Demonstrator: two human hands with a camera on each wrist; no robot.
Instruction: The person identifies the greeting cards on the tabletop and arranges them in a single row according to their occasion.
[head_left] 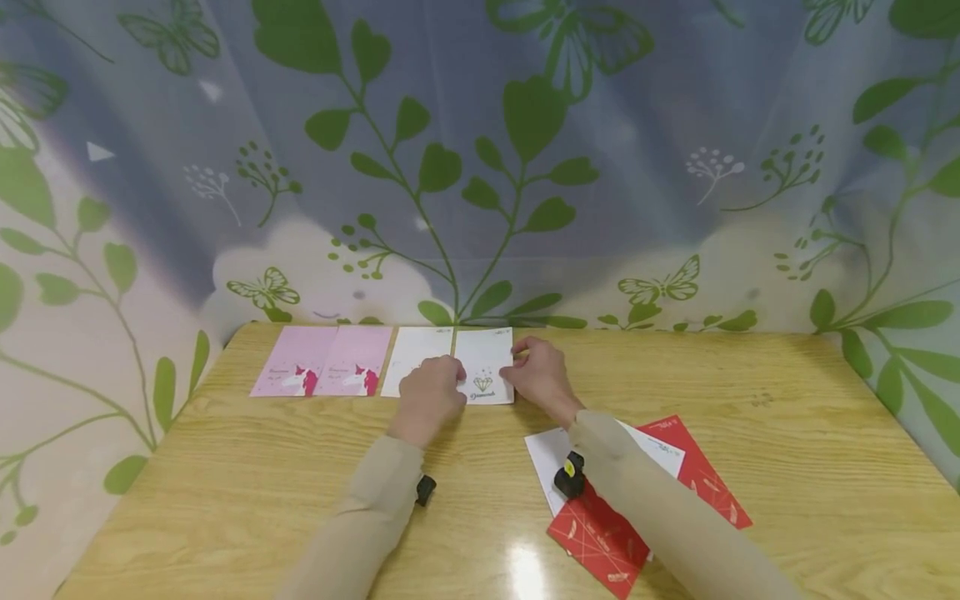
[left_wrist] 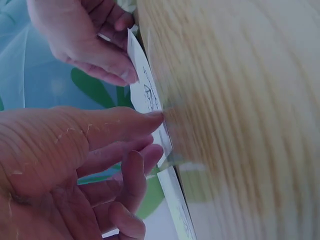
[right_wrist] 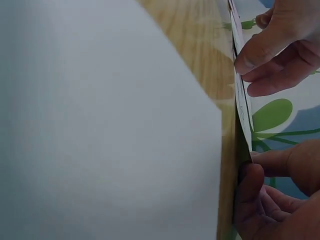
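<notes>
A white card with a gold-green diamond print (head_left: 483, 358) lies at the back of the table, between both hands. At its left edge, my left hand (head_left: 432, 398) pinches the card with thumb and fingertips. My right hand (head_left: 542, 377) pinches the opposite edge; in the right wrist view its thumb and finger (right_wrist: 272, 162) grip the card's border. The left wrist view shows the card (left_wrist: 146, 92) seen almost edge-on, the left thumb at its near edge. Just left, a second white card (head_left: 408, 350) is partly covered by my left hand.
Two pink unicorn cards (head_left: 288, 358) continue the row leftward on the wooden table (head_left: 247, 492). Under my right forearm lie red cards (head_left: 701, 467) and a white card (head_left: 543, 458), overlapping at an angle. A leaf-patterned curtain (head_left: 637, 208) hangs behind the table's back edge.
</notes>
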